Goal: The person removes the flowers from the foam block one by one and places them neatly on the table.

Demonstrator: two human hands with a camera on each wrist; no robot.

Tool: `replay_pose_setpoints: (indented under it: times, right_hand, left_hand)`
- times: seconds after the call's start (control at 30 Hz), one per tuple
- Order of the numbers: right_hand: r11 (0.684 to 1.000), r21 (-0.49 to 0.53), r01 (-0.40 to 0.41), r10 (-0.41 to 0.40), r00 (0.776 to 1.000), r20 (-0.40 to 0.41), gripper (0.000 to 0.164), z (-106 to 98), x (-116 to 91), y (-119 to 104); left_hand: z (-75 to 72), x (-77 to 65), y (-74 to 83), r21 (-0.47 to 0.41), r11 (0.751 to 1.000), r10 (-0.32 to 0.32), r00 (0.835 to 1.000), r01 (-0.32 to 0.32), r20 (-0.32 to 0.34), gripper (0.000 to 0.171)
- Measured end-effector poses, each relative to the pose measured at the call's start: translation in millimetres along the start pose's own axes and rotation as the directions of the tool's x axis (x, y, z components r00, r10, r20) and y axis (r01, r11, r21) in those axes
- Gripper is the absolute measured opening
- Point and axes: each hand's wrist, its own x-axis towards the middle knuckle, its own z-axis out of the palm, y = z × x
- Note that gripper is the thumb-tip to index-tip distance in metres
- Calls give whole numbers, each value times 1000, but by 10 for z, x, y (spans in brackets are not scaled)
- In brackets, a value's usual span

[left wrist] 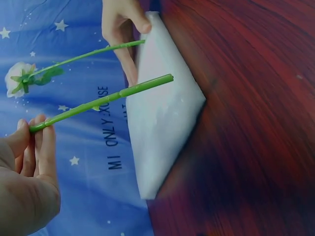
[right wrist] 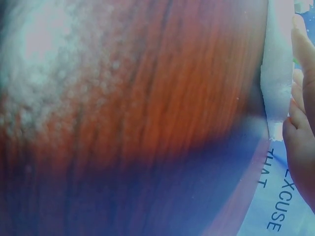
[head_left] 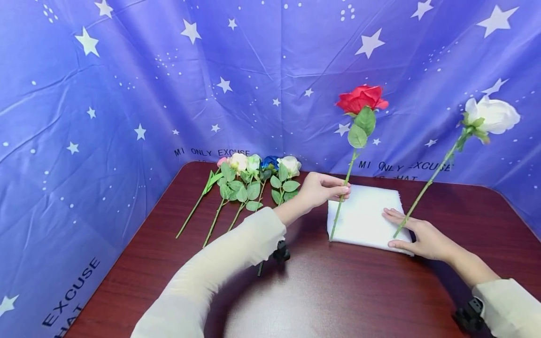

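Observation:
My left hand [head_left: 323, 190] pinches the green stem of a red artificial rose [head_left: 363, 99] between thumb and fingers. The flower points up, and the stem's bare lower end overlaps the near left corner of a white foam block [head_left: 365, 209]. In the left wrist view, the stem's cut tip [left wrist: 170, 77] shows in front of the block's white face. A white rose [head_left: 492, 115] stands in the block's right part, leaning right. My right hand [head_left: 428, 240] rests on the block's right side with fingers extended, thumb and fingers to either side of that stem.
On the table [head_left: 313, 295] to the left lie several artificial flowers: a pink one [head_left: 222, 161], a cream rose [head_left: 238, 162], a pale green one [head_left: 253, 163], a blue one [head_left: 270, 162] and a white rose [head_left: 289, 165]. A blue star-patterned cloth [head_left: 253, 56] hangs behind the table.

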Motion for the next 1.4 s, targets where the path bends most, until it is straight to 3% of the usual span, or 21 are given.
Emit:
replay_pose_setpoints:
  times: [0.5, 0.8, 1.17, 1.4]
  right_hand:
    - [1000, -9, -21, 21, 1000, 6, 78, 1, 0, 0]
    - [1000, -6, -14, 14, 1000, -8, 78, 5, -4, 2]
    - [1000, 4, -5, 5, 1000, -6, 81, 2, -7, 3]
    - [1000, -1, 0, 0, 1000, -2, 82, -2, 0, -2]
  left_hand:
    - [-489, -344, -102, 60, 995, -81, 995, 84, -57, 26]
    - [-652, -513, -232, 76, 982, -168, 982, 174, -81, 26]
    - [-734, -627, -352, 74, 950, -297, 951, 304, -89, 28]
    - [-761, -653, -402, 70, 919, -383, 921, 387, -73, 27]
